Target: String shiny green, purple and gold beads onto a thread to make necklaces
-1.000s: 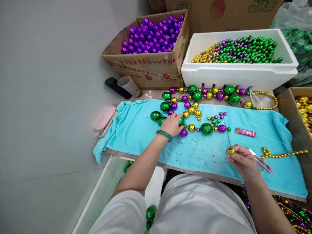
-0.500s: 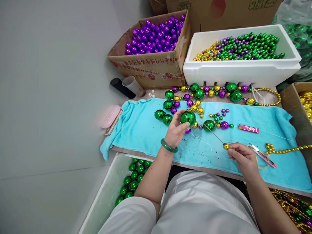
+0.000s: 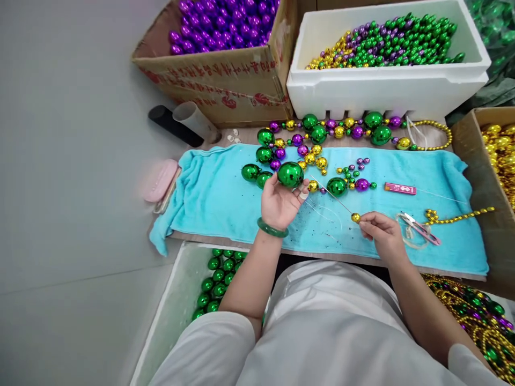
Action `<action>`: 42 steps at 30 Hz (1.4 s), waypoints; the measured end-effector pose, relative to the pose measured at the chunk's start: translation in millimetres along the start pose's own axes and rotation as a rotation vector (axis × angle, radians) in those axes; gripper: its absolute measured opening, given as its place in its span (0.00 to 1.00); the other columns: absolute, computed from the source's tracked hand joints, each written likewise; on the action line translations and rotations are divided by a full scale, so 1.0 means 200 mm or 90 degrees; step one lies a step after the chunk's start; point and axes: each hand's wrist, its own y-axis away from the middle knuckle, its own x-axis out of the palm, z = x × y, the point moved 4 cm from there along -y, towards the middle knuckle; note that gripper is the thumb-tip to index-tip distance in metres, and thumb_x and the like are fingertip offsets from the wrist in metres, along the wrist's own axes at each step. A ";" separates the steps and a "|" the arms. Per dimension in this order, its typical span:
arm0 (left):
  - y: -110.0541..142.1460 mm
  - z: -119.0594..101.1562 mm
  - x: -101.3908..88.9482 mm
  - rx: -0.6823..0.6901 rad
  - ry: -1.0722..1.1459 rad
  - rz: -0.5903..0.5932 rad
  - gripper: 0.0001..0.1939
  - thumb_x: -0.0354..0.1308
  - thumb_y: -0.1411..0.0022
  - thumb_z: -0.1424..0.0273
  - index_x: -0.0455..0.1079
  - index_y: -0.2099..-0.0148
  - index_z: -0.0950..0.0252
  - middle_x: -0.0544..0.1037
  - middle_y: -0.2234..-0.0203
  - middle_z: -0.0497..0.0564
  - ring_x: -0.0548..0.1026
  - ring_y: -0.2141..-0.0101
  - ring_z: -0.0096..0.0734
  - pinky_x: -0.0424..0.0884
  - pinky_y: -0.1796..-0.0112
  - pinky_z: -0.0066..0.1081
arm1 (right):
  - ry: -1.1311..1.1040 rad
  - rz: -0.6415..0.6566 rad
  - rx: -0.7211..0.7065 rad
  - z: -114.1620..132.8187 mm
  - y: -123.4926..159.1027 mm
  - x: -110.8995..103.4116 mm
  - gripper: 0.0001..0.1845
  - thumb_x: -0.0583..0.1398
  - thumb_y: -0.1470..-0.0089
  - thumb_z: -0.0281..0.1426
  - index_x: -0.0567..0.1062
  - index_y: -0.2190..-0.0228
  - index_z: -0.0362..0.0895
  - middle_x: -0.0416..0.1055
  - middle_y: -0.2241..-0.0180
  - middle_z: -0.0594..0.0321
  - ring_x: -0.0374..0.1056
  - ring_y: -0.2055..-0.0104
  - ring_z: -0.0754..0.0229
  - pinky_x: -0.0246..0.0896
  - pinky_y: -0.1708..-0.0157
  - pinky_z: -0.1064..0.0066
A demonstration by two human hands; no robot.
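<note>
My left hand [image 3: 279,206], palm turned up and with a green bangle on its wrist, holds a large shiny green bead [image 3: 290,174] at its fingertips. My right hand [image 3: 380,230] pinches a long thin needle [image 3: 336,198] close to a small gold bead [image 3: 355,217] that sits on it. The needle slants up and left toward the left hand; its tip is clear of the green bead. Behind lie more green beads [image 3: 250,172], gold beads [image 3: 309,159] and a purple bead [image 3: 362,185] on a turquoise towel [image 3: 225,209].
Pink-handled snips [image 3: 422,229], a pink packet [image 3: 400,188] and a gold bead string [image 3: 462,219] lie to the right. At the back stand a carton [image 3: 217,80] of purple beads and a white foam box [image 3: 378,91] of mixed beads. A foam bin [image 3: 161,316] sits lower left.
My left hand has turned palm up, its thumb shifting along the green bead's side. My right hand keeps its pinch near the gold bead. The whole view has shifted.
</note>
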 end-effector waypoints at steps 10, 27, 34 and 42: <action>0.01 0.01 0.00 0.003 -0.013 0.007 0.19 0.49 0.38 0.55 0.70 0.54 0.63 0.78 0.60 0.53 0.77 0.60 0.35 0.73 0.57 0.37 | 0.038 0.012 -0.010 0.02 0.02 -0.01 0.06 0.64 0.55 0.34 0.76 0.76 0.44 0.63 0.85 0.68 0.56 0.81 0.67 0.49 0.80 0.72; 0.07 0.03 0.06 0.086 -0.106 0.103 0.24 0.61 0.45 0.60 0.65 0.47 0.59 0.74 0.54 0.53 0.75 0.56 0.37 0.73 0.57 0.37 | 0.072 0.000 -0.016 0.04 0.00 -0.04 0.06 0.65 0.56 0.34 0.77 0.76 0.43 0.64 0.83 0.67 0.58 0.79 0.67 0.53 0.78 0.74; 0.12 0.09 0.11 0.049 -0.111 0.169 0.26 0.65 0.49 0.64 0.65 0.47 0.60 0.72 0.51 0.54 0.71 0.49 0.43 0.71 0.52 0.41 | 0.073 0.011 -0.037 0.01 -0.02 -0.03 0.06 0.64 0.54 0.34 0.77 0.76 0.43 0.64 0.84 0.68 0.57 0.80 0.68 0.51 0.79 0.74; 0.13 0.09 0.13 0.110 -0.132 0.231 0.26 0.66 0.50 0.67 0.68 0.48 0.58 0.70 0.48 0.53 0.70 0.48 0.41 0.69 0.50 0.39 | 0.069 0.027 -0.032 -0.05 -0.03 -0.05 0.08 0.65 0.53 0.36 0.77 0.75 0.43 0.63 0.83 0.68 0.56 0.79 0.68 0.50 0.79 0.73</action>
